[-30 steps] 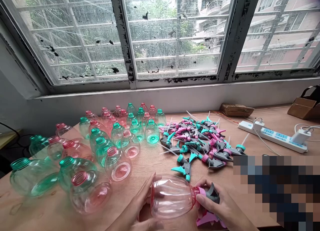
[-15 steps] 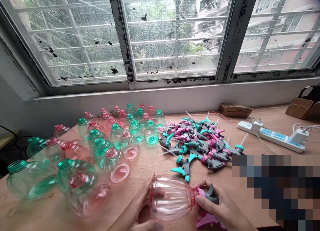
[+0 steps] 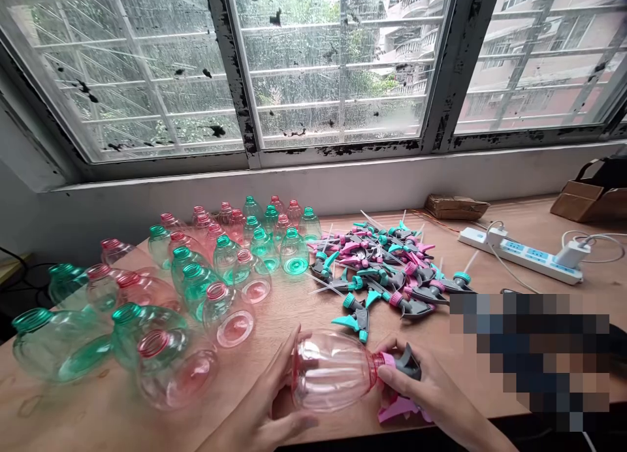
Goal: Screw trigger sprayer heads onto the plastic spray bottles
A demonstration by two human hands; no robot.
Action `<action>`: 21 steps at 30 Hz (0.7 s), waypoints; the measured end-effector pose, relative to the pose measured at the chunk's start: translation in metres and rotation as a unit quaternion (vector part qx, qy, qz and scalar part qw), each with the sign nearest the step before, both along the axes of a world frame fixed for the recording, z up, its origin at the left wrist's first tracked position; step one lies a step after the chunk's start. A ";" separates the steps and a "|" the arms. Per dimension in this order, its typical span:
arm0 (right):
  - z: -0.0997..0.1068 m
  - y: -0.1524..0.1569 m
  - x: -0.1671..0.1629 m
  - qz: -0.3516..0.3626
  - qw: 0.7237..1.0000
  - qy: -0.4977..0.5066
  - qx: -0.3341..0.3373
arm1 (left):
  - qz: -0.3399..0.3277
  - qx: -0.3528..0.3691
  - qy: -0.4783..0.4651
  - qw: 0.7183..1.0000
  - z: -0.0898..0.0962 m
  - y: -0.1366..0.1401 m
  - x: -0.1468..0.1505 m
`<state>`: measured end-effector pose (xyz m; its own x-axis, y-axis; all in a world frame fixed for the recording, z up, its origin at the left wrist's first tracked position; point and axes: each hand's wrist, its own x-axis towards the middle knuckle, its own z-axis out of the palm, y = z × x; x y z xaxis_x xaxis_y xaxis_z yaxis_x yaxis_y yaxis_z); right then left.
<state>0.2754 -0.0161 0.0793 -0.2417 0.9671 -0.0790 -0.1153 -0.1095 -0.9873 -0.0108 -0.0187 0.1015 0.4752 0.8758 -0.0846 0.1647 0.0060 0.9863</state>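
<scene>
A clear pink ribbed bottle (image 3: pixel 333 372) lies on its side between my hands, its neck pointing right. My left hand (image 3: pixel 267 400) cups the base end, with thumb and fingers around it. At the neck, my right hand (image 3: pixel 416 387) grips a spray head (image 3: pixel 406 362) by its pink collar, thumb and fingertips pressed on it. The grey body of the spray head sticks out past the fingers, and a pink trigger (image 3: pixel 402 410) shows beneath that hand. The dip tube cannot be made out inside the bottle.
Several pink and green bottles (image 3: pixel 294 256) stand on the wooden table at left. A pile of spray heads (image 3: pixel 377 262) lies beyond my hands. A power strip (image 3: pixel 519 255), a brown packet (image 3: pixel 455 207) and a cardboard box (image 3: pixel 590 197) are at right, near a pixelated patch.
The view has shifted slightly. Both hands keep the bottle and the spray head in almost the same position relative to each other.
</scene>
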 end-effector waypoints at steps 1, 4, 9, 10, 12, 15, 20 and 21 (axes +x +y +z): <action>0.000 0.000 0.000 0.002 1.000 0.009 0.002 | 0.008 0.006 0.007 1.000 0.002 -0.001 0.001; 0.003 -0.001 -0.001 0.003 1.000 0.026 0.002 | 0.020 0.004 0.027 0.999 0.006 -0.003 0.004; 0.005 -0.001 -0.001 0.003 1.000 0.019 0.002 | -0.003 -0.025 0.001 1.000 0.006 0.000 0.000; 0.005 -0.001 -0.001 0.002 1.000 0.016 0.002 | -0.004 -0.028 0.002 1.000 0.005 0.001 -0.001; 0.005 -0.001 -0.001 0.000 1.000 0.012 0.001 | -0.014 -0.021 0.019 1.000 0.003 0.003 -0.003; 0.004 -0.001 -0.001 0.001 1.000 0.011 0.006 | -0.025 0.013 0.033 0.999 -0.001 0.002 -0.005; 0.004 -0.001 -0.001 0.001 1.000 0.012 0.015 | -0.027 0.010 0.038 0.999 0.001 0.000 -0.004; 0.004 -0.001 -0.001 0.002 1.000 0.011 0.014 | -0.023 0.007 0.035 0.999 0.002 0.000 -0.004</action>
<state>0.2745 -0.0169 0.0835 -0.2465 0.9680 -0.0472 -0.1360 -0.0828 -0.9873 -0.0143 -0.0191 0.1033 0.5076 0.8549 -0.1072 0.2321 -0.0159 0.9726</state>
